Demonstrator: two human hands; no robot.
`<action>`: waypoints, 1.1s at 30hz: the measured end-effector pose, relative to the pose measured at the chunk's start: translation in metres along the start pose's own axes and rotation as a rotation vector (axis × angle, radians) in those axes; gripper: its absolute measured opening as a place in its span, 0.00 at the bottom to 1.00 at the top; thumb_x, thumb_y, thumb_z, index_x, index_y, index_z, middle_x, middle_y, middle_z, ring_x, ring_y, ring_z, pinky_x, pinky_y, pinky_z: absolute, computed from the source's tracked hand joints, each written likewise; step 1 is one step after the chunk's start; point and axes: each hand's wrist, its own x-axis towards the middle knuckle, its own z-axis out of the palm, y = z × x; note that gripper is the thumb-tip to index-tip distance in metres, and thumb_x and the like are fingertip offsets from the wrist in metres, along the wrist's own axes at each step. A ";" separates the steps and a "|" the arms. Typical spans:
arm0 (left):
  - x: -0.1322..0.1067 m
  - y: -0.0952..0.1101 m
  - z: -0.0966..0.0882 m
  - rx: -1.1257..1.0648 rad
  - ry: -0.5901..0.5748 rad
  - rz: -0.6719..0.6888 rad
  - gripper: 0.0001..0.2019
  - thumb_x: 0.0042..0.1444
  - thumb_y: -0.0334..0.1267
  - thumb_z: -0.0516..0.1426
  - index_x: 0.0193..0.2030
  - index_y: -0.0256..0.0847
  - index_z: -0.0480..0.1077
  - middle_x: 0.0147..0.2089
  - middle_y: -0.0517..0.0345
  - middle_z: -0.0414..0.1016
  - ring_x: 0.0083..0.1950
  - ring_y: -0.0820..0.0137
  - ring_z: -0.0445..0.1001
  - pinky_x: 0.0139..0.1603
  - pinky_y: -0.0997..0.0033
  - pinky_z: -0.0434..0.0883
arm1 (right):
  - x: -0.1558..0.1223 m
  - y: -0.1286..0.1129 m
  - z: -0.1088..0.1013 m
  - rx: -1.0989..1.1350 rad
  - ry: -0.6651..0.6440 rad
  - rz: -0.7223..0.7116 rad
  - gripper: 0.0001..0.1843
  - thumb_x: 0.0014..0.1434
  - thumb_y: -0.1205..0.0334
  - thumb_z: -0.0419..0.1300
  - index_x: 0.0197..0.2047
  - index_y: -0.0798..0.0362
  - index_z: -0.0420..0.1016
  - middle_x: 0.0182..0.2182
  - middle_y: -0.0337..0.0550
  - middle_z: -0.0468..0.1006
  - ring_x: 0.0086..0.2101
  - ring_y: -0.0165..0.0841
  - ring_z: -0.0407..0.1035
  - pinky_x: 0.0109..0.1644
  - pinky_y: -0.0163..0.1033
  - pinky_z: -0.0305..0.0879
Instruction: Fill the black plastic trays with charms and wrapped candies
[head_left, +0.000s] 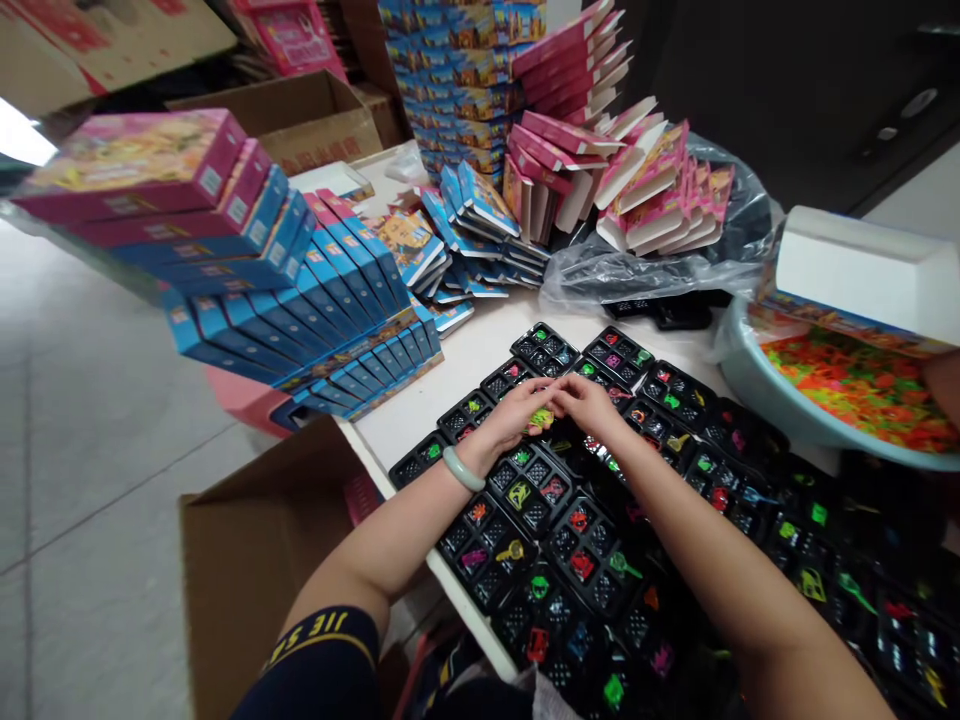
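Note:
My left hand (517, 412), with a pale bangle (463, 468) on its wrist, is curled around small yellow-green plastic pieces (540, 418); their exact shape is too small to tell. My right hand (589, 402) meets it, thumb and fingers pinched together at the left fingertips. Whatever is in that pinch is hidden. Both hands hover over rows of black compartmented plastic trays (536, 485). Small bright toys lie in some compartments, among them a yellow one (517, 493) and a green one with a handle (622, 565).
A pale blue basin (810, 415) of orange and green pieces stands right, with an open white box (862, 265) over its rim. Blue and pink boxes (300, 310) are stacked left. Flattened pink boxes (667, 190) lie behind. An open carton (262, 560) sits below the table's left edge.

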 end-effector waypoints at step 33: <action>-0.071 -0.055 0.155 1.232 -0.564 1.033 0.16 0.64 0.41 0.46 0.43 0.33 0.71 0.42 0.46 0.72 0.47 0.63 0.69 0.54 0.60 0.67 | -0.194 -0.009 -0.019 1.263 0.612 0.218 0.15 0.60 0.48 0.50 0.49 0.33 0.70 0.50 0.33 0.74 0.49 0.35 0.70 0.54 0.49 0.69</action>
